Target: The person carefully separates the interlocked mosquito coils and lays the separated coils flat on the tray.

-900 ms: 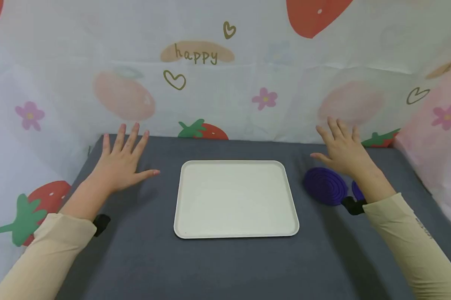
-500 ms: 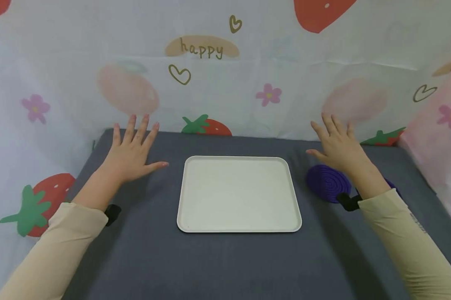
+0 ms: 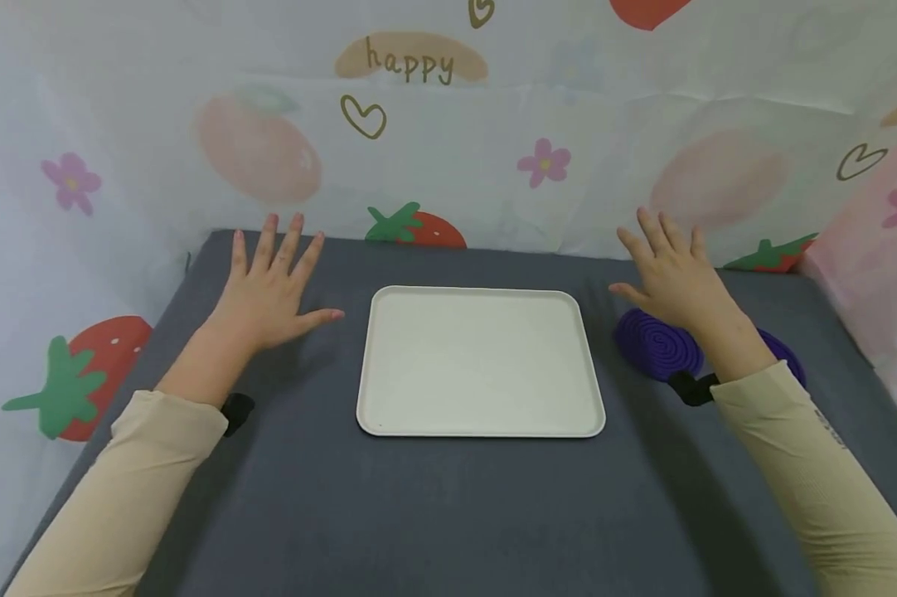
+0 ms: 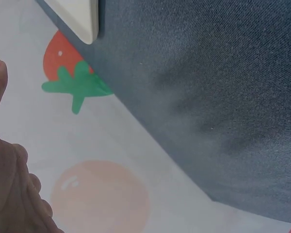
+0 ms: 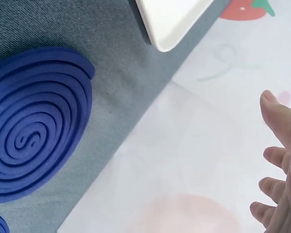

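Note:
My left hand [image 3: 265, 286] hangs over the table's left side with its fingers spread, holding nothing. In the left wrist view, part of that hand [image 4: 12, 179] shows along the left edge. On the right, my other hand [image 3: 676, 278] is also spread out and holds nothing, above and behind a flat blue-purple spiral coil [image 3: 657, 344]. A second coil [image 3: 786, 356] is partly covered by the right wrist. The right wrist view shows the big spiral coil [image 5: 36, 126] close up, its rope-like turns wound tightly. Between the hands lies a white rectangular tray [image 3: 482, 365].
Dark grey cloth covers the table [image 3: 448, 514]. A white curtain [image 3: 456, 166] printed with strawberries, flowers and hearts hangs right behind its back edge. Black straps [image 3: 237, 412] sit at both wrists, below beige sleeves [image 3: 128, 489].
The head view has tipped down, so the tray and table appear higher. Both hands have drifted slightly inward toward the tray. More of the second coil shows beside the right forearm.

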Motion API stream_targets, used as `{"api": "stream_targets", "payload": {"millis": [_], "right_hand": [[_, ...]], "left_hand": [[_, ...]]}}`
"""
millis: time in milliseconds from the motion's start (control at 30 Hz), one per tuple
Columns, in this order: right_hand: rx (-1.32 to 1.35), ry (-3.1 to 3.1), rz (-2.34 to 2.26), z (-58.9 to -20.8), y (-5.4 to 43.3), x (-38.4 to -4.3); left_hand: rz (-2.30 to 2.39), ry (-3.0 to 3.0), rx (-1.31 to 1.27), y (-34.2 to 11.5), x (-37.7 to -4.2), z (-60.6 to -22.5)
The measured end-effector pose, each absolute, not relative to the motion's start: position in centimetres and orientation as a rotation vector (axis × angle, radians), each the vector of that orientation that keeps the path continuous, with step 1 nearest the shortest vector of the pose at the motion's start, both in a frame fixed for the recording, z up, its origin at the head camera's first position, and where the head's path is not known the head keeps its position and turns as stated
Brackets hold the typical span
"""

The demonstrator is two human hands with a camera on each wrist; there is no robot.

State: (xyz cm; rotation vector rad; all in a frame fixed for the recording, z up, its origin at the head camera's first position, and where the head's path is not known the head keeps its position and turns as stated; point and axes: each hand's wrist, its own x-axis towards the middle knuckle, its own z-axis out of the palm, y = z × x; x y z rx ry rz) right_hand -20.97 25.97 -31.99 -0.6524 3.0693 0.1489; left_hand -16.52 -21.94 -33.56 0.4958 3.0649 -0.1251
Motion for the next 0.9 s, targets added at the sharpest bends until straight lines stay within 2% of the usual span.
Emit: {"api": "stream_targets", "payload": {"millis": [900], "right_hand": [[-0.632,3.089,0.132,-32.3,26.9,-21.0]], "left_hand": [[-0.178,3.059,0.538,-19.9,-17.9,-33.9]]}}
